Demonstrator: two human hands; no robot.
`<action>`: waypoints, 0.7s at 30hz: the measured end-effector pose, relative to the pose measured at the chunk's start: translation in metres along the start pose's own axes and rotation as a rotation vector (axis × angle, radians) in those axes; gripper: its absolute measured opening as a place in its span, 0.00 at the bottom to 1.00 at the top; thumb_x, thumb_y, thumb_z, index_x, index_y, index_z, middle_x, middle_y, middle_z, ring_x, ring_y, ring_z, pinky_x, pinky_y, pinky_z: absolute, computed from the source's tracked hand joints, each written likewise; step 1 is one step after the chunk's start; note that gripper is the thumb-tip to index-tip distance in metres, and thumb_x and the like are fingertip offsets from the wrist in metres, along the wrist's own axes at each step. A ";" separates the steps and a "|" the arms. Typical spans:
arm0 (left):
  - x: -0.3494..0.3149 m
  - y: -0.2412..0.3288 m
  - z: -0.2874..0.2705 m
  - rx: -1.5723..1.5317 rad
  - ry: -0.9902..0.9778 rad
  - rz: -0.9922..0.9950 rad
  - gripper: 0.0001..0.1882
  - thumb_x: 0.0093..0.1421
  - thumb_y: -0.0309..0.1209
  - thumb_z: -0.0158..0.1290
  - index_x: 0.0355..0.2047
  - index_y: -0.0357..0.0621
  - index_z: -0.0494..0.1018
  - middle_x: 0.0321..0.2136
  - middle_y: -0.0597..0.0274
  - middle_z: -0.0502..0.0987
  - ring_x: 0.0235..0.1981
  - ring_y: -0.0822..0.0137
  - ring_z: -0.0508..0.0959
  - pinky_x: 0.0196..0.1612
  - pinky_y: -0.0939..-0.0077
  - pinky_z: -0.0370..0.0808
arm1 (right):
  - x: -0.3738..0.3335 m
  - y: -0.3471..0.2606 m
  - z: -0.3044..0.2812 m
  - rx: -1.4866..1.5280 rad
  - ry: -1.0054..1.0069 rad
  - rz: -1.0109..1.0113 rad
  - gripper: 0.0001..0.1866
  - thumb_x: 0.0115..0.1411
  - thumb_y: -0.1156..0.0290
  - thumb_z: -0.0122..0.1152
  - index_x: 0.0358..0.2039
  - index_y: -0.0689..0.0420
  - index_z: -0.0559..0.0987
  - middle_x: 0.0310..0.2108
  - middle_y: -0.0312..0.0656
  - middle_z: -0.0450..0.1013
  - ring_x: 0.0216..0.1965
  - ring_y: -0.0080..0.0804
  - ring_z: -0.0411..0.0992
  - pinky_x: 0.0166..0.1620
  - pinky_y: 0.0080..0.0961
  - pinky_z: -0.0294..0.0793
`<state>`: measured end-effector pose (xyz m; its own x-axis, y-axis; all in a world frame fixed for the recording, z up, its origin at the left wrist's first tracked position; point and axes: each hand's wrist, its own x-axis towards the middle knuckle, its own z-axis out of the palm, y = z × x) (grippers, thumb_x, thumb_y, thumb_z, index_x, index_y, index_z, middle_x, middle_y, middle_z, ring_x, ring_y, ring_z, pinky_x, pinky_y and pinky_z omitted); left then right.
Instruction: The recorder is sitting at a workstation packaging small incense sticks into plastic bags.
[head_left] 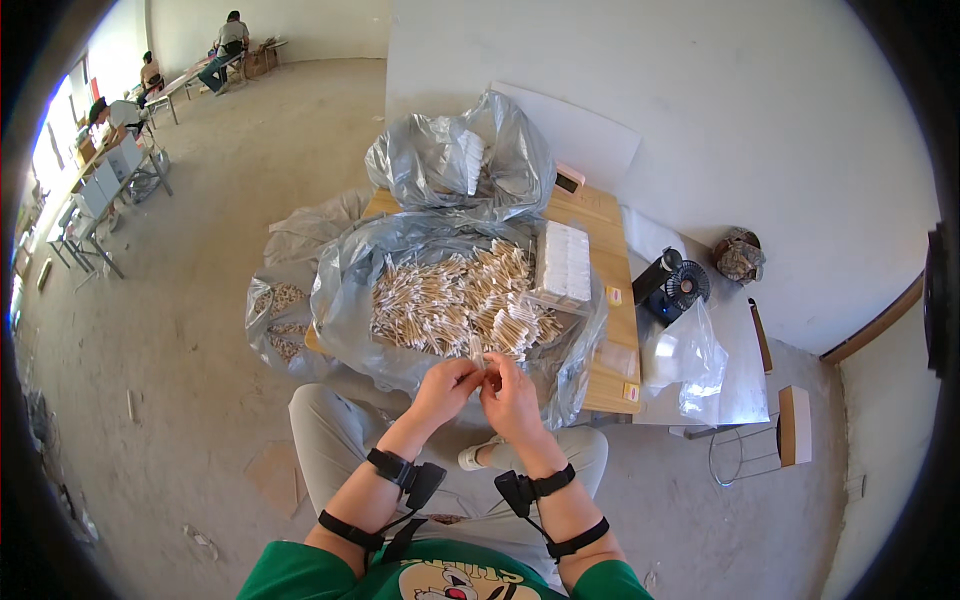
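Observation:
My left hand [444, 390] and my right hand [510, 398] meet at the near edge of a heap of cotton swabs [425, 305]. Their fingertips pinch a small, whitish, see-through plastic bag [477, 350] between them. What lies inside it is too small to tell. The loose swabs, with wooden sticks and white tips, rest in a large grey plastic bag [340, 275] spread over the wooden table [607, 240]. Right of the heap stands a block of white packs [563, 262] in neat rows.
Behind the heap, another grey bag [400, 150] holds white packs [468, 165]. To the right are a black fan [686, 285], clear plastic bags [688, 355] and a stool [793, 425]. A bag of swabs [275, 325] hangs at the table's left. People [232, 40] sit at far-left tables.

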<state>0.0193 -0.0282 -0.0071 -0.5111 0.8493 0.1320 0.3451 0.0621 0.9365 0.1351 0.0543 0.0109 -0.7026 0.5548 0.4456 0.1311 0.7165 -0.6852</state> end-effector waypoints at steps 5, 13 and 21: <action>0.001 -0.006 0.001 0.046 0.043 0.166 0.07 0.54 0.29 0.53 0.27 0.38 0.73 0.21 0.53 0.73 0.23 0.54 0.72 0.27 0.68 0.68 | -0.002 0.009 0.005 -0.040 0.006 -0.029 0.18 0.46 0.83 0.54 0.40 0.60 0.67 0.28 0.49 0.70 0.31 0.48 0.70 0.32 0.38 0.69; 0.002 -0.002 -0.008 0.111 0.026 0.155 0.06 0.53 0.27 0.52 0.24 0.36 0.70 0.22 0.51 0.71 0.25 0.53 0.73 0.27 0.67 0.68 | 0.008 0.014 -0.001 -0.203 0.119 -0.084 0.16 0.47 0.83 0.55 0.38 0.60 0.66 0.27 0.49 0.70 0.29 0.48 0.70 0.31 0.38 0.69; 0.004 0.005 -0.010 0.124 0.074 0.162 0.06 0.49 0.24 0.51 0.20 0.35 0.66 0.20 0.51 0.69 0.23 0.50 0.71 0.26 0.64 0.68 | 0.003 0.005 0.011 0.010 0.065 0.029 0.15 0.51 0.81 0.56 0.40 0.61 0.66 0.29 0.50 0.70 0.29 0.48 0.70 0.30 0.35 0.70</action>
<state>0.0117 -0.0297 0.0013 -0.4955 0.8132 0.3052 0.5195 -0.0042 0.8544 0.1261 0.0552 0.0027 -0.6519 0.6014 0.4620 0.1434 0.6960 -0.7036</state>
